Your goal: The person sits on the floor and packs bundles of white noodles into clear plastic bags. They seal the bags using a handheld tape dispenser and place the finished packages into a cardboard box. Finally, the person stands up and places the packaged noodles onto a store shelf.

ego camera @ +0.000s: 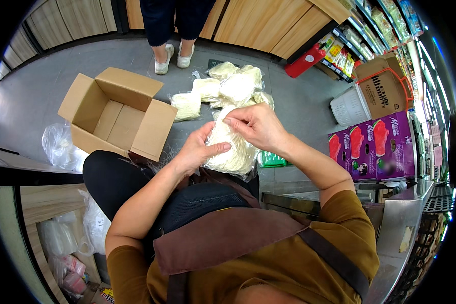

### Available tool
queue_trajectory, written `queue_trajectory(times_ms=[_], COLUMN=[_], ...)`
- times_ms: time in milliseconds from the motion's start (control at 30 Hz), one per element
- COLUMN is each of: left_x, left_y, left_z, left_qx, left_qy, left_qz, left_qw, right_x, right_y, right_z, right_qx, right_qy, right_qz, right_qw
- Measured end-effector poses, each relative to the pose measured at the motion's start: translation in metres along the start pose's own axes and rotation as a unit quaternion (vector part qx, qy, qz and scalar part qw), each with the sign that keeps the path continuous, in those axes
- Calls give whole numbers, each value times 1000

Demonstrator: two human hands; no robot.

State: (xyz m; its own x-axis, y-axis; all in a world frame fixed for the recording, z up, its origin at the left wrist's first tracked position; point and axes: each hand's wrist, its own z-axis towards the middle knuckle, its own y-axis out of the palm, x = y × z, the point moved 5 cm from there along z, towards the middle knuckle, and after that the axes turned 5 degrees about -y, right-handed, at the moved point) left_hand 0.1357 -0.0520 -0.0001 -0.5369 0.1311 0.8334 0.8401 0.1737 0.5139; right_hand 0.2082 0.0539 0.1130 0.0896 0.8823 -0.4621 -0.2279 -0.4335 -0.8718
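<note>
A clear plastic bag of pale, thin noodle-like strands [233, 155] lies over my lap. My left hand [199, 148] holds its left side, with the thumb across the front. The fingertips of my right hand [254, 125] pinch the upper part of the same bag. Just beyond it, a pile of similar bagged bundles [237, 85] rests on the grey floor. To the left stands an open cardboard box [148, 133], with its flaps spread and its visible bottom bare. A green object [272, 159] is partly hidden behind my right forearm.
A person in white shoes [163, 60] stands beyond the pile, by wooden cabinets [258, 22]. At the right are a red cylinder [305, 60], a white plastic basket [350, 105] and purple melon boxes [372, 148]. Clear plastic bags [60, 146] lie left of the cardboard box.
</note>
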Motion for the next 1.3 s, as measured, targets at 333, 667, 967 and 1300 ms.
queue_trajectory(times_ms=[333,667,967,1300], left_x=[-3,-22,-38,-40], left_y=[-2,-24,-30,-39], left_z=[2,11,14,7], left_qx=[10,67,109,146], left_qy=[-7,-55,9,-98], left_qz=[-21,-97,-59,-144], left_qw=[1000,992,992,974], right_x=[52,70,77,127], right_y=[19,58,66,47], right_z=[-7,1,8,-60], right_qx=[91,30,74,210], right_qy=[-10,141,126,238], right_qz=[25,328,286,387], right_qw=[996,934,947,866])
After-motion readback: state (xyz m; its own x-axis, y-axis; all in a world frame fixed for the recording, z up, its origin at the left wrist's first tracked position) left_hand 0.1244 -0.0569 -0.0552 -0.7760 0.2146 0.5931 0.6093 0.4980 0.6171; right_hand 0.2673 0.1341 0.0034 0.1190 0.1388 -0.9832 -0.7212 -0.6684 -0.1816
